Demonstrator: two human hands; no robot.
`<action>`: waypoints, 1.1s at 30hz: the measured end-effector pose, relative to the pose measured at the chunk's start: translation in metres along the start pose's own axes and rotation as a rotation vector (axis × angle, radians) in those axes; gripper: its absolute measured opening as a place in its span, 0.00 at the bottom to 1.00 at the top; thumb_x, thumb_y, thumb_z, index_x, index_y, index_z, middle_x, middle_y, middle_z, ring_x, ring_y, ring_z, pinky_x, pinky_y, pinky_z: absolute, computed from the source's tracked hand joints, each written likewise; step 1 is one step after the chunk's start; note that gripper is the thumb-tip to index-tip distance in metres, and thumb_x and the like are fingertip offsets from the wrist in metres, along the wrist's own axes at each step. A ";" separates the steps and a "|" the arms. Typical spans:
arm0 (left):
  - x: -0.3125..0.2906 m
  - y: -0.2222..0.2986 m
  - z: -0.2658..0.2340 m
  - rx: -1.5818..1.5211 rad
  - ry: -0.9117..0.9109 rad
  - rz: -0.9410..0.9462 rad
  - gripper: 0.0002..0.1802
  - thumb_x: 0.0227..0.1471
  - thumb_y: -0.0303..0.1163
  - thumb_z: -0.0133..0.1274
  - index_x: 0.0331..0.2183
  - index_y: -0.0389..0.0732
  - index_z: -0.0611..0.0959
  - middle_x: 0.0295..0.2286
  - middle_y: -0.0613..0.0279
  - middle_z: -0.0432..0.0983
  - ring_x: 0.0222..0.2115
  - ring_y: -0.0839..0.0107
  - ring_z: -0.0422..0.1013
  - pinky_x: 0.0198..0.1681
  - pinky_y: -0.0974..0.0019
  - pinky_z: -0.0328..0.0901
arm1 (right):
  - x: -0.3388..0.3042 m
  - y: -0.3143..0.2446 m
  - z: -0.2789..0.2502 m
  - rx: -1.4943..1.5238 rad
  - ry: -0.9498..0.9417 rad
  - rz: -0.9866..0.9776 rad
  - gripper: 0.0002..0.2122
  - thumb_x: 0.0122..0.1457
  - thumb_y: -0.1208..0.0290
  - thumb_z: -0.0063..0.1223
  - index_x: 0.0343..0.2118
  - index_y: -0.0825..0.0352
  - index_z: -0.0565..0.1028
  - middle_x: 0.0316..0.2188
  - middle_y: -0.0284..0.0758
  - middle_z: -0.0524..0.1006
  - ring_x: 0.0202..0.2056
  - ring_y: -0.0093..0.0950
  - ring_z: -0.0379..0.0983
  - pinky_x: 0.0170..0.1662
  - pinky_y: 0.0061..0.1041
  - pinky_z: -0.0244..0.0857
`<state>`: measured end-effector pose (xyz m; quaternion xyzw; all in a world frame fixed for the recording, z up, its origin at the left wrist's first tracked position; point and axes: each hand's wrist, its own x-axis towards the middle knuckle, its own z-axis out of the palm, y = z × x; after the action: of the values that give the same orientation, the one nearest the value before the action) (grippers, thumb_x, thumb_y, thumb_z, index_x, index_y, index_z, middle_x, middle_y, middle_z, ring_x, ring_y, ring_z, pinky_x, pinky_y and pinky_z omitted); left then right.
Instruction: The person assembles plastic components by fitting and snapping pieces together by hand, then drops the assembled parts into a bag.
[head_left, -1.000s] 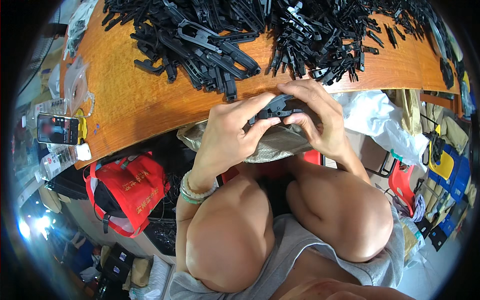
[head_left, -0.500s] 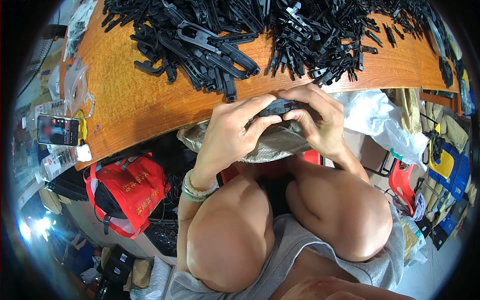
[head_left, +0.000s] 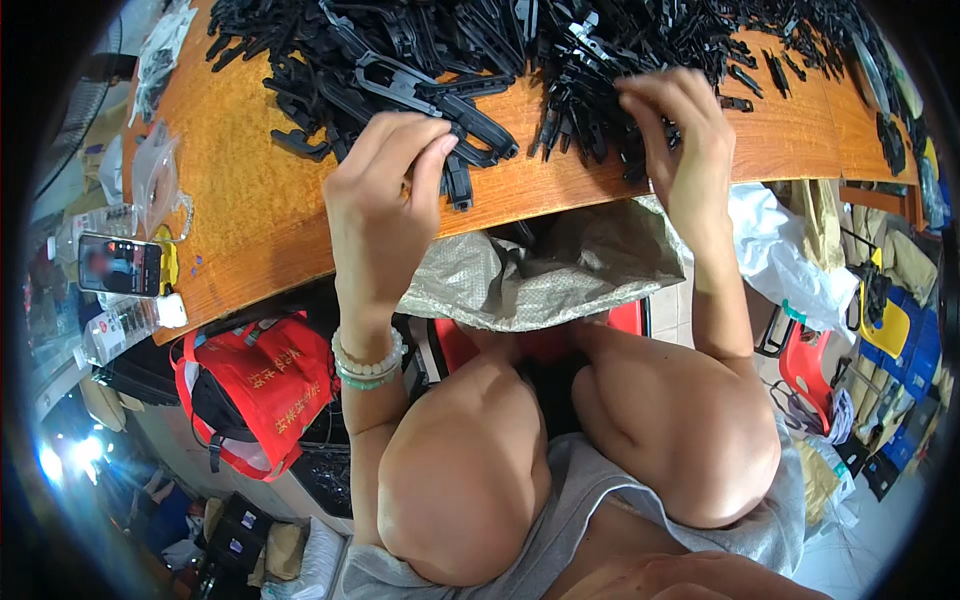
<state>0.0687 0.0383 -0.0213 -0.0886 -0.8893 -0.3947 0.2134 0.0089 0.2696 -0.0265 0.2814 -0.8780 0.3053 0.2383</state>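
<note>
My left hand (head_left: 385, 195), a beaded bracelet on its wrist, is over the near edge of a heap of long black plastic parts (head_left: 400, 80). Its thumb and forefinger tips come together at one long part's end; whether they grip it I cannot tell. At the neighbouring heap of smaller black clip-like parts (head_left: 585, 100) is my right hand (head_left: 692, 140), fingers bent and thumb close to the fingertips. What lies between those tips is hidden. Below the table edge, between both hands, a grey-beige woven sack (head_left: 560, 285) gapes, with something dark inside its mouth.
The wooden table (head_left: 240, 180) carries both heaps. On the left are a phone (head_left: 118, 264), plastic bottles (head_left: 110, 330) and a clear bag (head_left: 155, 170). A red bag (head_left: 255, 385) sits below the table; white plastic sheeting (head_left: 790, 260) and a red chair (head_left: 803, 370) are at right.
Both hands were together above the sack, holding a small dark part. They have separated, left hand to the long parts, right to the smaller ones; that part is out of view and the sack's mouth shows.
</note>
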 end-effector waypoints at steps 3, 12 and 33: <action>0.012 -0.004 0.006 0.181 -0.013 0.238 0.08 0.41 0.18 0.54 0.30 0.33 0.78 0.28 0.56 0.72 0.26 0.62 0.71 0.27 0.66 0.66 | 0.020 0.013 0.017 -0.156 0.051 -0.089 0.06 0.47 0.78 0.55 0.30 0.67 0.76 0.27 0.36 0.73 0.30 0.36 0.68 0.34 0.28 0.63; 0.022 -0.004 0.014 0.414 -0.264 0.297 0.11 0.39 0.20 0.55 0.31 0.32 0.79 0.33 0.55 0.71 0.35 0.59 0.66 0.38 0.61 0.63 | 0.026 0.014 0.030 -0.205 0.029 -0.073 0.08 0.46 0.77 0.57 0.31 0.67 0.75 0.31 0.34 0.74 0.35 0.33 0.69 0.38 0.27 0.61; -0.009 0.018 0.010 -0.225 -0.125 0.066 0.07 0.44 0.17 0.54 0.31 0.32 0.80 0.21 0.58 0.72 0.19 0.73 0.70 0.21 0.74 0.64 | -0.029 -0.036 0.000 1.226 -0.129 0.540 0.07 0.51 0.82 0.56 0.32 0.73 0.72 0.25 0.33 0.75 0.24 0.17 0.71 0.26 0.14 0.66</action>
<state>0.0797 0.0581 -0.0197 -0.1658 -0.8476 -0.4783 0.1591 0.0529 0.2565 -0.0288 0.1541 -0.5978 0.7801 -0.1020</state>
